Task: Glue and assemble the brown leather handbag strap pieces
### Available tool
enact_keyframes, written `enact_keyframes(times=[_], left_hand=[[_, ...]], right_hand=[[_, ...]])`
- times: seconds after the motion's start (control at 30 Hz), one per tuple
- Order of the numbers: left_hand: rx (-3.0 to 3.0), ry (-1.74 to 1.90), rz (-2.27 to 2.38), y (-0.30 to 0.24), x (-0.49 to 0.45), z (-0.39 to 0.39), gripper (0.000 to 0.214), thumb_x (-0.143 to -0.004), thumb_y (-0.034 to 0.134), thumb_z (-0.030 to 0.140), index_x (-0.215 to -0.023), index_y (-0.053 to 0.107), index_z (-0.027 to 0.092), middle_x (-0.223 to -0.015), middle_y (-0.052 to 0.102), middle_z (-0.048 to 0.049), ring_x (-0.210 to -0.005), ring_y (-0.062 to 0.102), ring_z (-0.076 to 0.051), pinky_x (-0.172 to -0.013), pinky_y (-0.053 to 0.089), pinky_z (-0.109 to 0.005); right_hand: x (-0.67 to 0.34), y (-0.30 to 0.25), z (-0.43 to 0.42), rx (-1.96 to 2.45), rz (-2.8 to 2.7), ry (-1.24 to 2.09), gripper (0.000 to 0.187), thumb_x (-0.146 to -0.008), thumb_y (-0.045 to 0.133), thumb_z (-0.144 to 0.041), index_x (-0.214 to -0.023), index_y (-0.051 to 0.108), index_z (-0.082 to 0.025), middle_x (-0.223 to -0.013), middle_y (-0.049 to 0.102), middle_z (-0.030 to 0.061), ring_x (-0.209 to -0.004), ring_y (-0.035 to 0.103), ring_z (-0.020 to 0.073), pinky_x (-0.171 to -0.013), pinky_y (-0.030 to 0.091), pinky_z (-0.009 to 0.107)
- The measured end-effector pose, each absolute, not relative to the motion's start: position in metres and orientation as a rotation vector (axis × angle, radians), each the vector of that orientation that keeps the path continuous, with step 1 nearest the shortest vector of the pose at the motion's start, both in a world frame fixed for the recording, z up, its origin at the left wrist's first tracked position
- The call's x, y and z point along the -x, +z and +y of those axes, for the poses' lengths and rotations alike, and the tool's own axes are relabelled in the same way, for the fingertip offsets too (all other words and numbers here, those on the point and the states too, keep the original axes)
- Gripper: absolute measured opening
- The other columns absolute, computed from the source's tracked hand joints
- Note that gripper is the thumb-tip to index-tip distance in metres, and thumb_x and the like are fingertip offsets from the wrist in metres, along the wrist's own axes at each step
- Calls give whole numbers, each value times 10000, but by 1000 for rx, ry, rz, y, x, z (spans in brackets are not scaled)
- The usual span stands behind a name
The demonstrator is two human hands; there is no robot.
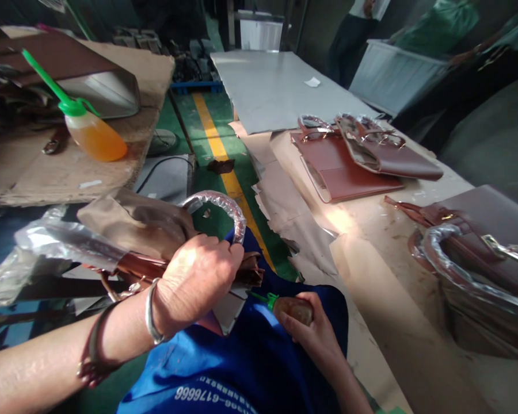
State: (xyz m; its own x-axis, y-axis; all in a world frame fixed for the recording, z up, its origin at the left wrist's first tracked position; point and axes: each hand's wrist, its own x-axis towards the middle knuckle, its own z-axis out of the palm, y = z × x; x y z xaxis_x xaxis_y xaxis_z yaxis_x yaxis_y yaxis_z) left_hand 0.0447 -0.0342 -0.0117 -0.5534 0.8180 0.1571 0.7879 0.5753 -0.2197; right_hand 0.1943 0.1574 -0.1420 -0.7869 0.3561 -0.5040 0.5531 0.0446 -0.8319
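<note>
My left hand (201,279) is closed on a brown handbag (142,221) that rests across my lap, its fingers wrapped over the bag's upper part and mostly hidden from me. Beside the knuckles arches the bag's handle (218,198), wrapped in clear plastic. A small squeeze bottle (294,310) with a green cap and brownish contents lies in my right hand (317,333), thumb and fingers around its body. Its thin green nozzle points left at the bag's edge, close to it; whether it touches I cannot tell. A blue apron (242,362) covers my lap below both hands.
On the left table (125,172) stands a larger squeeze bottle (97,138) of orange liquid, near a brown bag (69,63). Brown bags (349,172) and another handbag (466,247) lie on the paper-covered right table (371,276). Two people stand behind, near a white bin (392,75).
</note>
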Motion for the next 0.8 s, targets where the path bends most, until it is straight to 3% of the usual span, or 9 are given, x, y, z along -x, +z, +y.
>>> enact_keyframes(times=[0.17, 0.57, 0.8], left_hand=[[1316, 217, -2675, -10, -44, -32, 208, -757, 472, 18, -672, 561, 185, -575, 605, -26, -532, 627, -242, -531, 521, -357], [1351, 178, -2559, -8, -53, -35, 224, -782, 466, 23, -653, 550, 185, -547, 581, -23, -494, 601, -236, -496, 496, -352], [1345, 158, -2544, -11, -55, -39, 202, -793, 535, 54, -647, 540, 194, -549, 577, -18, -496, 594, -239, -495, 490, -359]], right_hand=[[-193, -142, 156, -940, 2058, -1908, 492, -654, 728, -503, -964, 498, -199, -655, 550, -38, -537, 535, 146, -399, 436, 219], [-191, -138, 156, -883, 2078, -1862, 492, -660, 728, -537, -926, 495, -195, -637, 567, -26, -564, 550, 163, -405, 437, 222], [-186, -135, 158, -870, 2196, -1771, 463, -677, 742, -508, -927, 509, -196, -675, 575, -18, -587, 545, 159, -485, 478, 255]])
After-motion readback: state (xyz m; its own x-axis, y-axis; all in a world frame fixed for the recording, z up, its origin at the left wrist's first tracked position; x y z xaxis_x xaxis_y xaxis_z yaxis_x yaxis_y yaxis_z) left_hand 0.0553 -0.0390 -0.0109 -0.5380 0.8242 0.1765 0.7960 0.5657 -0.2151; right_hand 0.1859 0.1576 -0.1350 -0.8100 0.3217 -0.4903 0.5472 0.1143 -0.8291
